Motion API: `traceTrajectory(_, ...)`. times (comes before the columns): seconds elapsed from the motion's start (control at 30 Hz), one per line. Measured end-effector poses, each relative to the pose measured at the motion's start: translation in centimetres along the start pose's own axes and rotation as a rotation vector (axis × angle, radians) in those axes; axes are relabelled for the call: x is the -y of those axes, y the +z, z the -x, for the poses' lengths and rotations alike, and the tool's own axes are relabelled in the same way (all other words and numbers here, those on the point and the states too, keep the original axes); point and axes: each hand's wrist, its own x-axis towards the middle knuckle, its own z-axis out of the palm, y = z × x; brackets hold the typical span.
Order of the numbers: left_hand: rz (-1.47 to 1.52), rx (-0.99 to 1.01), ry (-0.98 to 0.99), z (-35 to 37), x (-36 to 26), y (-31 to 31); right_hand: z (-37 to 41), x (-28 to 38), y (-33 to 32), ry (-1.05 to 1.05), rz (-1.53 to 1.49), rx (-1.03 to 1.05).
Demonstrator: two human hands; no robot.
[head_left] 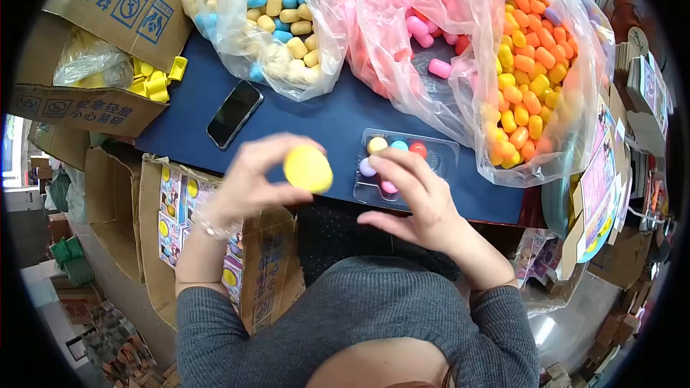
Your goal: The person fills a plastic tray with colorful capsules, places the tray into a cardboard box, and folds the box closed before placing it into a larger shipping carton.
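My left hand [262,176] is closed on a round yellow object [308,169], held above the front edge of the blue table. To the right, my right hand [413,201] is spread over a clear plastic tray [447,154], with its index fingertip by a purple capsule [367,167]. The tray also holds a cream capsule [377,145], a blue capsule [399,146], a red capsule [417,149] and a pink capsule [389,187]. My right palm and fingers partly cover the tray.
A black phone [236,114] lies on the blue table [188,126]. Along the back are bags of cream and blue capsules [287,11], pink capsules [439,67] and orange and yellow capsules [530,72]. A cardboard box [86,108] with yellow pieces [154,85] stands at the left.
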Motion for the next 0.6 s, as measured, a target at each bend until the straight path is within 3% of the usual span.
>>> traceTrajectory(0.1,0.268,0.223,-0.030,0.6,-1.0,7.7,2.3,1.5,-1.1,0.055,-0.034,0.313)
traceTrajectory(0.2,0.295,0.163,-0.038,0.5,-1.4,11.3,4.7,1.3,-2.8,0.043,-0.060,0.326)
traceTrajectory(0.27,0.277,0.002,-0.021,0.5,-1.7,14.1,6.1,1.6,-4.0,0.104,-0.050,0.318)
traceTrajectory(0.37,0.511,-0.109,-0.057,-0.7,-2.1,17.6,7.4,1.5,-5.5,0.226,-0.093,0.223)
traceTrajectory(0.5,0.350,-0.179,-0.048,-3.2,-0.5,17.8,7.6,-0.5,-6.8,0.220,0.030,0.153)
traceTrajectory(0.6,0.122,-0.477,0.051,-5.2,-2.2,16.8,7.4,-3.6,-6.6,0.222,0.179,-0.009)
